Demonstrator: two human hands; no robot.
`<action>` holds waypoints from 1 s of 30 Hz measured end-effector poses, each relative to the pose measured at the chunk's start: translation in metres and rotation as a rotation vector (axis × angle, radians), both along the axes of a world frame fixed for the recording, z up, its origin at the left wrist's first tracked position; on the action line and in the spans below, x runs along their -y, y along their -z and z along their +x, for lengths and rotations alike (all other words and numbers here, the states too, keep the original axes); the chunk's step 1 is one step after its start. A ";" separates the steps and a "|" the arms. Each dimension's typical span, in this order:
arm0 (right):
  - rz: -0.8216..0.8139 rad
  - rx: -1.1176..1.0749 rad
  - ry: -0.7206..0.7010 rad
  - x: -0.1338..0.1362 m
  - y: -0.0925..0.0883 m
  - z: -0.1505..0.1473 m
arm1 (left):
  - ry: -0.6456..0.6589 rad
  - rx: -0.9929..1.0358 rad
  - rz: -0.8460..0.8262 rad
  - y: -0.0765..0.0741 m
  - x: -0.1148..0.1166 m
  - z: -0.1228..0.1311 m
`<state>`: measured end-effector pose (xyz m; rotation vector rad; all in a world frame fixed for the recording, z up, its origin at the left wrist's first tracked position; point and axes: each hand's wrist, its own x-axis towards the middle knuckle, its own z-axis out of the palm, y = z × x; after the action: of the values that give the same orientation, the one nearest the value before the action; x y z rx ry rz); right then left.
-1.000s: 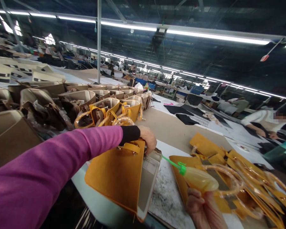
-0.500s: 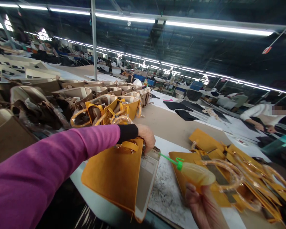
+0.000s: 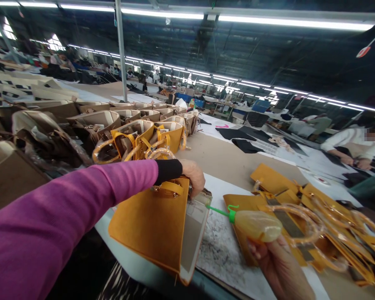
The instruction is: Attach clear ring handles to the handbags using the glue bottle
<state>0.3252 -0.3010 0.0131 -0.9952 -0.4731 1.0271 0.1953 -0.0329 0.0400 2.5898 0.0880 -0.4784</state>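
We're seeing one yellow bag point(image 3: 150, 227) sitting near the front edge of the tabletop point(image 3: 218, 241), between the two hands, its pale inside point(image 3: 195, 237) facing right. The long edge of that open side is running from the far end, by the left hand point(image 3: 195, 175), down toward us. So the left hand is being the nearer one: it's bending over the far end of the bag, fingers pointing down at the opening. The fingertips are hiding, so we aren't able to tell if it's pinching the bag or only resting there. Its purple sleeve point(image 3: 112, 183) is spanning across from the left, above the bag.

The right hand point(image 3: 276, 258) is grasping a squeeze bottle point(image 3: 258, 226), thumb and fingers wrapping its underside. It's staying out to the right of the bag, apart from it; only the bottle is bridging the gap. The bottle is lying nearly level, long axis running left to right, its green spout point(image 3: 218, 211) aiming left at the far part of the opening. The tip is meeting the pale edge in our view; we aren't managing to tell touching from just in front.

Around it: yellow bag parts point(image 3: 271, 179) are lying flat at right, brown bags point(image 3: 95, 121) are standing open in rows at far left, black pieces point(image 3: 243, 146) are lying farther back, and a co-worker's hands point(image 3: 364, 163) are showing at far right.
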 end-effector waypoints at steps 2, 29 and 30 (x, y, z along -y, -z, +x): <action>-0.010 0.051 -0.048 0.001 0.003 0.007 | -0.012 -0.029 0.026 -0.003 0.002 0.000; -0.188 0.037 -0.054 0.030 0.014 -0.001 | -0.123 0.102 0.074 -0.019 0.023 -0.013; -0.192 0.029 -0.040 0.032 0.014 -0.004 | -0.114 0.090 0.078 -0.018 0.023 -0.013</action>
<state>0.3213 -0.3331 -0.0008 -1.1762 -0.4250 1.1105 0.1826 -0.0561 0.0580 2.6606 0.2267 -0.3217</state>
